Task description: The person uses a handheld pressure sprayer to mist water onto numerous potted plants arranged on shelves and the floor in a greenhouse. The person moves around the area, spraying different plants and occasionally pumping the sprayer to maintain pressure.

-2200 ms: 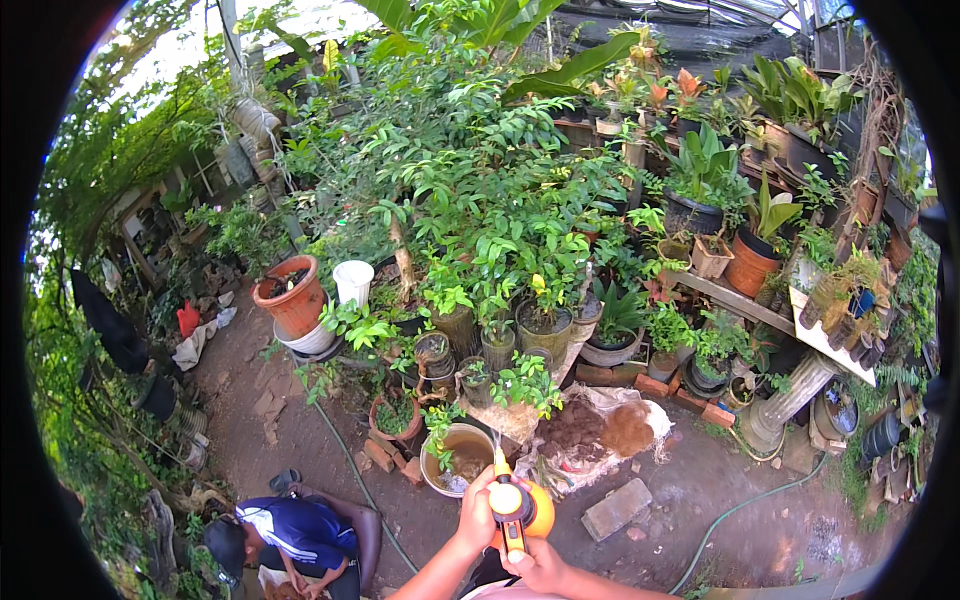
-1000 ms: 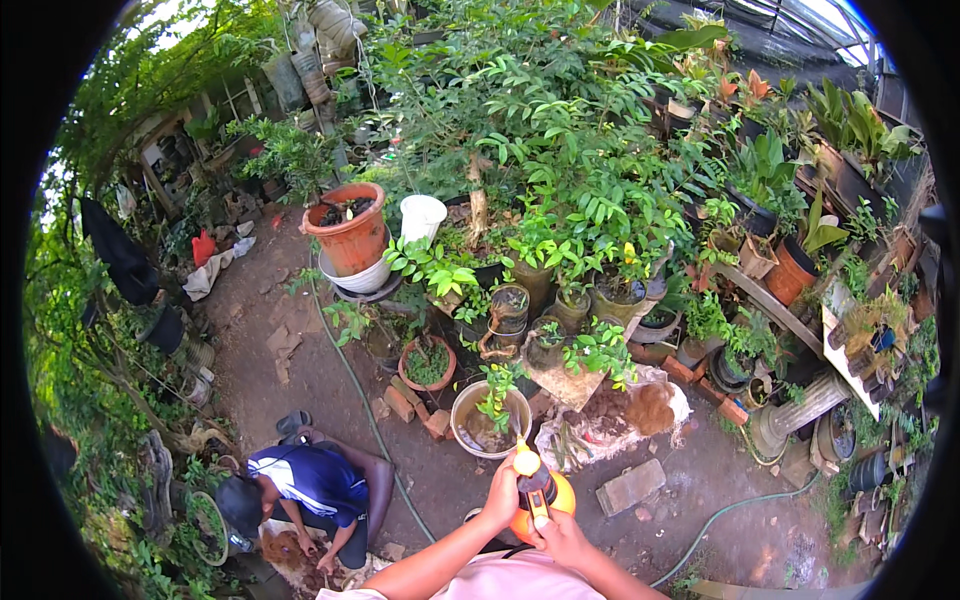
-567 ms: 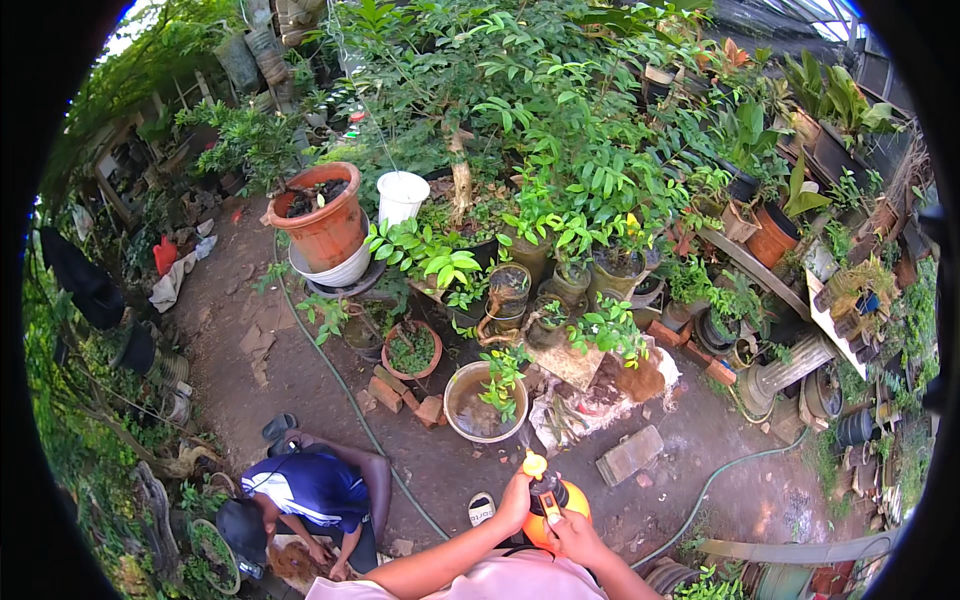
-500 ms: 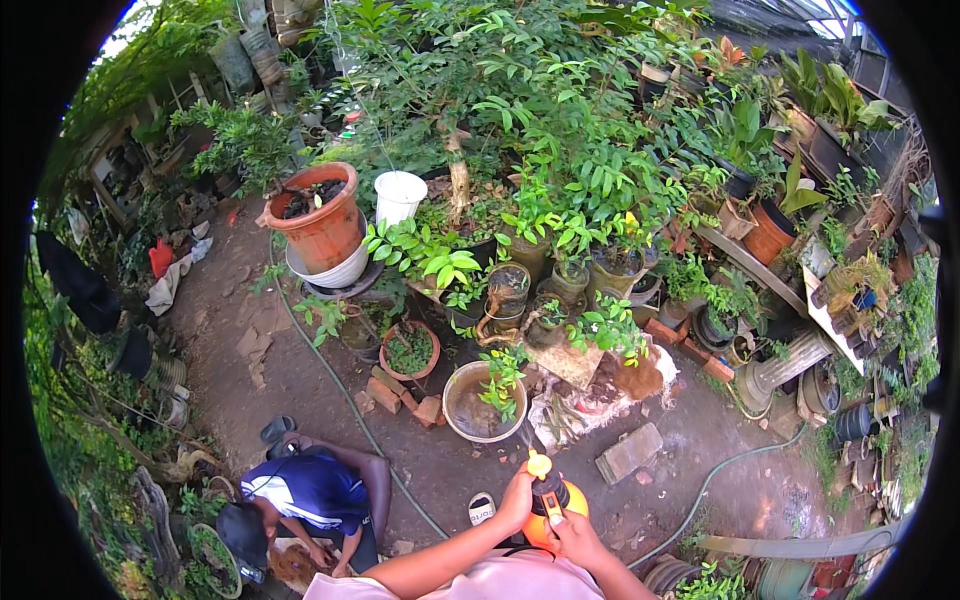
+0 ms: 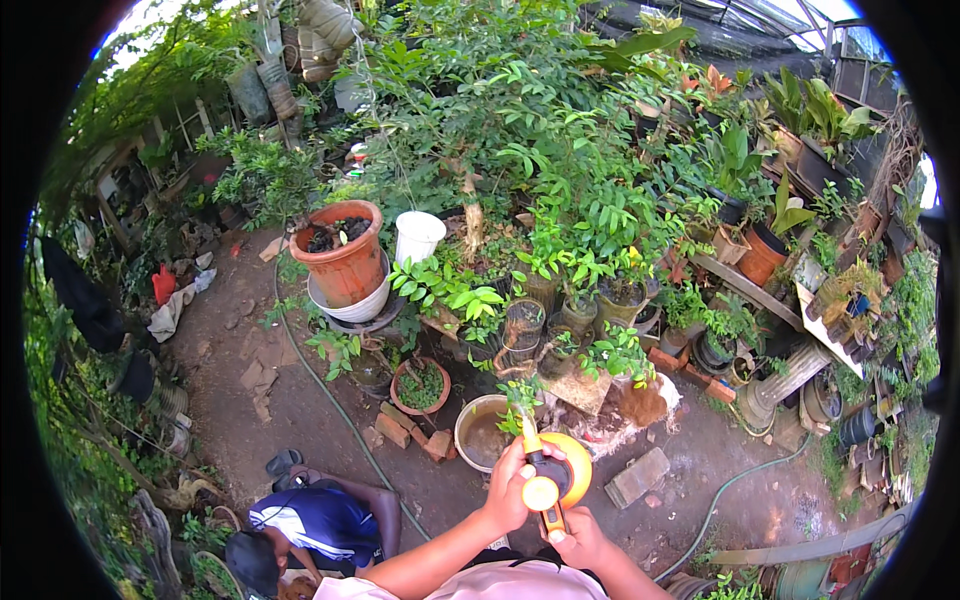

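Observation:
An orange pump sprayer bottle (image 5: 573,468) with a black top and a round pump knob (image 5: 541,494) is held in front of my body, its yellow nozzle pointing away from me. My left hand (image 5: 507,493) is closed around the left side of the sprayer's head, beside the knob. Lower down, my right hand (image 5: 582,541) grips the orange and black handle. Just past the nozzle stands a wide round pot (image 5: 463,445) with brown contents, and the leafy stem (image 5: 522,397) of a small plant shows at its right side, partly behind the nozzle.
A person (image 5: 318,520) in a blue and white shirt crouches at lower left. A large terracotta pot (image 5: 345,265), a white pot (image 5: 419,237) and several potted plants stand ahead. Bricks (image 5: 397,430), a grey block (image 5: 638,477) and a green hose (image 5: 340,408) lie on the ground.
Both hands have brought the sprayer up and tilted it forward, so its round knob now faces me and the nozzle overlaps the potted plant. The view has shifted slightly.

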Demonstrator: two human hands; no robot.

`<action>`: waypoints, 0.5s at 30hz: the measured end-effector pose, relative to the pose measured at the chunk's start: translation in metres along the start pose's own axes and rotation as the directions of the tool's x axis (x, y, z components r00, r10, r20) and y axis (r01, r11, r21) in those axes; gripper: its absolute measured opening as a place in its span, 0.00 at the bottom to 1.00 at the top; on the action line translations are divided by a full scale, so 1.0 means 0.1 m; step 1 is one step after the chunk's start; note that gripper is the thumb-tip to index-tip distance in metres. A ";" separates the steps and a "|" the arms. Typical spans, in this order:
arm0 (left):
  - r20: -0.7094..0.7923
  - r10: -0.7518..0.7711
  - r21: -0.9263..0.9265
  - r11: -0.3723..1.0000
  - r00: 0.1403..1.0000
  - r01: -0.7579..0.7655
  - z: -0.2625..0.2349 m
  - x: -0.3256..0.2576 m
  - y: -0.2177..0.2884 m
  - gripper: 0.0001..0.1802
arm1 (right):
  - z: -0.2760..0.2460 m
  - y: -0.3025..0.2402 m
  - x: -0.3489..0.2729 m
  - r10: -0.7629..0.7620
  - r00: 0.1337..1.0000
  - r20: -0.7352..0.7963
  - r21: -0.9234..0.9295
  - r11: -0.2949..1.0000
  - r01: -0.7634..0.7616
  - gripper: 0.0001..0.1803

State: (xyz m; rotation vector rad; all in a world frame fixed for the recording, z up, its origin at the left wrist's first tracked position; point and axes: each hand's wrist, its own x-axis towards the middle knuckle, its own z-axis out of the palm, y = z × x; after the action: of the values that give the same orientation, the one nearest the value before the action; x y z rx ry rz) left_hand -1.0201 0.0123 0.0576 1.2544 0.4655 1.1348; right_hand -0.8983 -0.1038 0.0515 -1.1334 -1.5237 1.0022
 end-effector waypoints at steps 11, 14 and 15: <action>-0.246 -0.175 0.014 0.983 0.953 0.184 -0.51 -0.21 -0.30 0.19 | 0.28 0.14 0.27 0.322 0.911 0.257 0.319 0.862 -0.394 0.18; -0.327 -0.256 -0.078 0.967 0.909 0.244 -0.63 -0.24 -0.46 0.19 | 0.31 0.28 0.37 0.382 0.870 0.311 0.271 0.842 -0.466 0.16; -0.337 -0.265 -0.098 0.964 0.903 0.247 -0.67 -0.23 -0.49 0.20 | 0.32 0.32 0.41 0.410 0.853 0.322 0.271 0.823 -0.498 0.16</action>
State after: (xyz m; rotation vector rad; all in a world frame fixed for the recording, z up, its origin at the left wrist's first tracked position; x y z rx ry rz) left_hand -1.0633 0.0312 -0.0144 0.9134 0.8367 1.1359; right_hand -0.9284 -0.0584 0.0227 -1.1722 -1.2064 1.7313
